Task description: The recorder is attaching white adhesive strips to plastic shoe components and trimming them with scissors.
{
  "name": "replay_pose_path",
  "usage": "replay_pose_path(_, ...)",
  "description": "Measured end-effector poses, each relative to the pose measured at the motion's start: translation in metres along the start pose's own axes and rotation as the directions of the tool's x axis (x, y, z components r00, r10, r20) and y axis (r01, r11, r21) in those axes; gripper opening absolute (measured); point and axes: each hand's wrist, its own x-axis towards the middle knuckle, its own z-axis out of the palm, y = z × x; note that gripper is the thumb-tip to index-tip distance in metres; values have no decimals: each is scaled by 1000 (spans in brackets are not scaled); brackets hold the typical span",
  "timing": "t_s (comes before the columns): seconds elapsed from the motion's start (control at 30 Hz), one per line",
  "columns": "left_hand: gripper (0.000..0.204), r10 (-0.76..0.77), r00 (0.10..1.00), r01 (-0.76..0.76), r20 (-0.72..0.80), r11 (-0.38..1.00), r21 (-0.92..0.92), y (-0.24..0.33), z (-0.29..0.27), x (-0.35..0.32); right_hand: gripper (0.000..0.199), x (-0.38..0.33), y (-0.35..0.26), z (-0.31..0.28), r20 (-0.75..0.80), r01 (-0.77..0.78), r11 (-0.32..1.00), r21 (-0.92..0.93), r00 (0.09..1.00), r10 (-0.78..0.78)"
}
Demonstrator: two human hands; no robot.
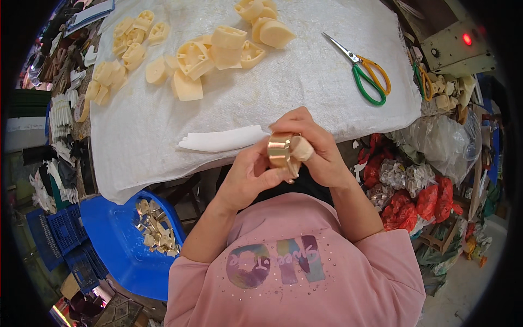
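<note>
In front of my chest, over the table's near edge, I hold a shiny gold curved piece (279,150), perhaps a heel cover. My left hand (246,175) grips it from the left, thumb along its lower side. Curled over its top and right side are the fingers of my right hand (324,150), whose thumb wears a beige wrap (302,148). The fingers hide part of the piece. Just beyond my left hand lies a stack of white curved strips (220,139) on the white-covered table (305,82).
Cream moulded pieces (194,59) lie in clusters at the table's far left. Scissors (366,76) with green and orange handles rest at right. A blue plastic seat (117,245) at lower left holds several gold pieces (158,229). Red bags (419,206) crowd the right side.
</note>
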Motion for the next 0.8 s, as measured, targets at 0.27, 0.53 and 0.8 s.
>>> replay_pose_path(0.27,68,152,988,-141,-5,906,-398,-11,-16,2,31,7,-2,-2,-148,-89,996,30,985,92)
replay_pose_path(0.53,72,154,978,-190,-140,936,-297,-1,-27,-4,39,-6,24,-115,-441,-308,465,-830,873,-209)
replay_pose_path(0.8,74,225,961,-255,-157,944,-209,-8,-34,-3,53,3,44,-158,-335,-332,201,-922,942,22)
